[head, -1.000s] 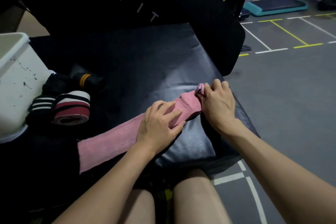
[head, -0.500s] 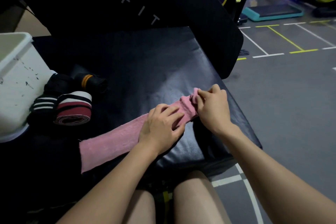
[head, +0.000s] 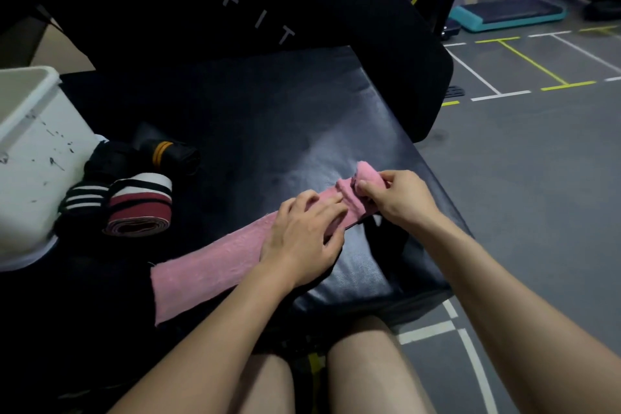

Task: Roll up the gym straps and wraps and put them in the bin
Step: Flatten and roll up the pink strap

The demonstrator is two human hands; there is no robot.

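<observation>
A long pink wrap (head: 208, 265) lies flat across the black padded bench (head: 268, 131). My right hand (head: 400, 198) pinches the wrap's right end, which is folded over into a small roll. My left hand (head: 302, 239) rests on the strap just left of that roll, fingers spread and pressing it to the pad. A white bin (head: 30, 151) stands at the left edge. Beside it sit a rolled red, black and white wrap (head: 141, 205), a black-and-white striped one (head: 84, 202) and a black roll with orange bands (head: 164, 153).
The bench's upright backrest (head: 268, 0) rises behind the pad. My bare knees (head: 363, 370) are below the pad's front edge. Grey gym floor (head: 524, 178) with painted lines lies to the right, with a teal step platform (head: 507, 13) farther off.
My right hand has turned the pink wrap's end over toward the left, starting a small roll. My left hand has stayed pressed on the strap.
</observation>
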